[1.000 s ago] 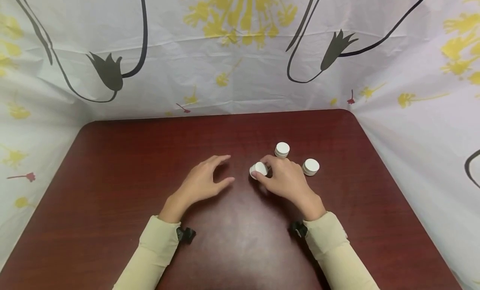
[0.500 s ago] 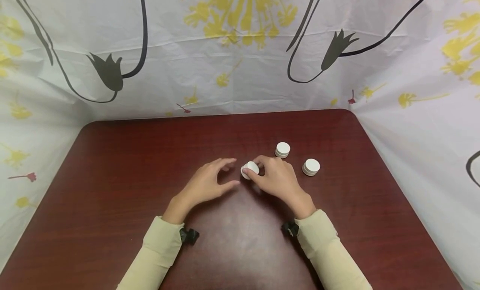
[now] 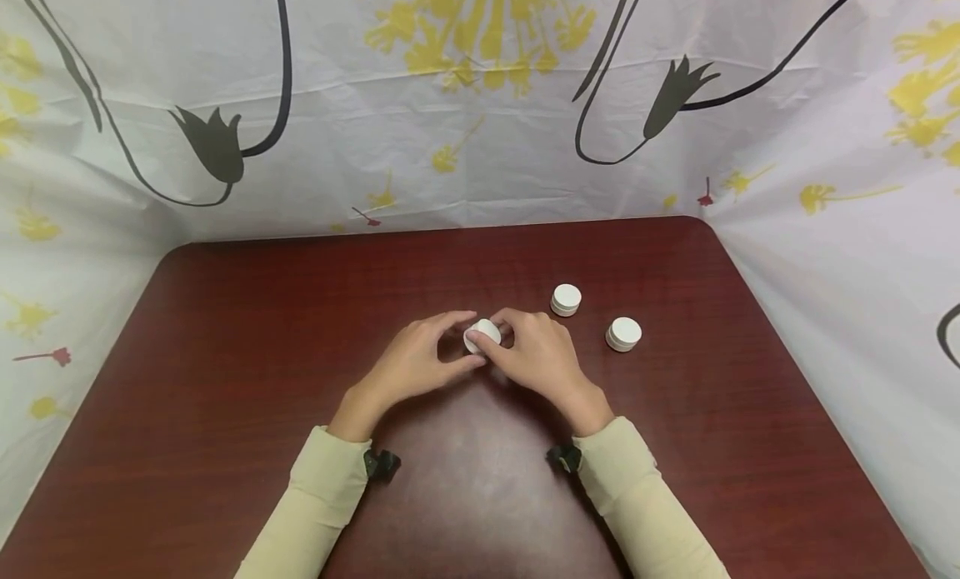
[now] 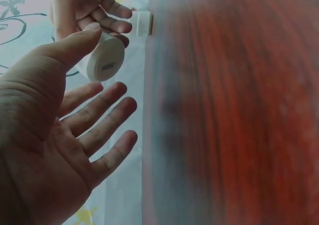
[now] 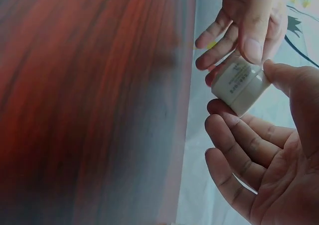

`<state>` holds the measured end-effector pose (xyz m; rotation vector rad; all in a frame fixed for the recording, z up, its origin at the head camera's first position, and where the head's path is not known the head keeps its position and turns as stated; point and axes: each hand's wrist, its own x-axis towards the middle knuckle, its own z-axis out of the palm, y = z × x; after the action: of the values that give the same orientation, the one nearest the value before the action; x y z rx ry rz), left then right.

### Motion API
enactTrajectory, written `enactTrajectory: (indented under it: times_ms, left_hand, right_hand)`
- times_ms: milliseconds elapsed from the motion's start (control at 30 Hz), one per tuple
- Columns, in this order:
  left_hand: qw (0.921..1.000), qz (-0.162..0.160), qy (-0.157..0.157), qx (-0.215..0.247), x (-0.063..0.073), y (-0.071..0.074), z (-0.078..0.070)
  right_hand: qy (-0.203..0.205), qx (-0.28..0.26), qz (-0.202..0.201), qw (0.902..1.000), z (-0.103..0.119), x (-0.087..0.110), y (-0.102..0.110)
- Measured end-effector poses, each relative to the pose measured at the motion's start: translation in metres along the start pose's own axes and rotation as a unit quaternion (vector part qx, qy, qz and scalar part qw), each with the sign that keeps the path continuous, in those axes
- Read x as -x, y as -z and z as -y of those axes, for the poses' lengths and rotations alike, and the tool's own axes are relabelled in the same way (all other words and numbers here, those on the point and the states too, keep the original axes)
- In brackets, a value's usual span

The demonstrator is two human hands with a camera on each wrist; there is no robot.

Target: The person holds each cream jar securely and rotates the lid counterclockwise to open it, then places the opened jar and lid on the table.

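Note:
My right hand pinches a small white lidded jar between thumb and fingers, tilted over the middle of the table. In the right wrist view, print shows on the side of the jar, with the right thumb at one end and fingertips at the other. My left hand comes up to the jar from the left, its thumb and fingers spread on either side. The left wrist view shows the jar's round base facing the left palm, the left thumb overlapping its edge and the other left fingers apart from it.
Two similar white jars stand upright to the right of the hands: a farther jar and a nearer jar. The dark red wooden table has a patterned white cloth behind it and at its sides.
The right hand has carried the jar leftward to the left hand. The left hand has shifted slightly right, its thumb and fingertips now beside the jar. The other two jars stay put.

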<state>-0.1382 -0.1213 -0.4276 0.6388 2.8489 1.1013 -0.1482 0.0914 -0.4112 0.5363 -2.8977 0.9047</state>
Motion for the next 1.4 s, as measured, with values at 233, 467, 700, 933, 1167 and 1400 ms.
enactTrajectory:
  times_ms: [233,467,700,933,1167,1400]
  left_hand:
    - [0.9998,-0.019,0.002,0.001,0.001,-0.001,0.0]
    - [0.9991,-0.038,0.014,-0.009,0.004,0.001,-0.001]
    - [0.9988,-0.033,0.031,-0.017,0.004,0.001,0.0]
    - [0.9983,-0.039,0.027,-0.034,0.002,0.002,0.001]
    - [0.999,-0.037,0.015,-0.018,0.004,0.001,0.0]
    - [0.9996,-0.03,-0.001,0.002,0.005,0.004,0.001]
  right_hand:
    - [0.008,-0.015,0.001,0.9999,0.006,-0.006,-0.004]
    - [0.007,-0.019,-0.002,0.9998,0.012,-0.009,-0.008]
    - [0.004,-0.019,0.004,0.9998,0.012,-0.009,-0.01]
    - [0.006,-0.016,0.002,0.9998,0.01,-0.01,-0.01]
    - [0.008,-0.022,0.007,0.9997,0.008,-0.01,-0.009]
    - [0.021,-0.033,0.016,0.9991,0.008,-0.009,-0.011]
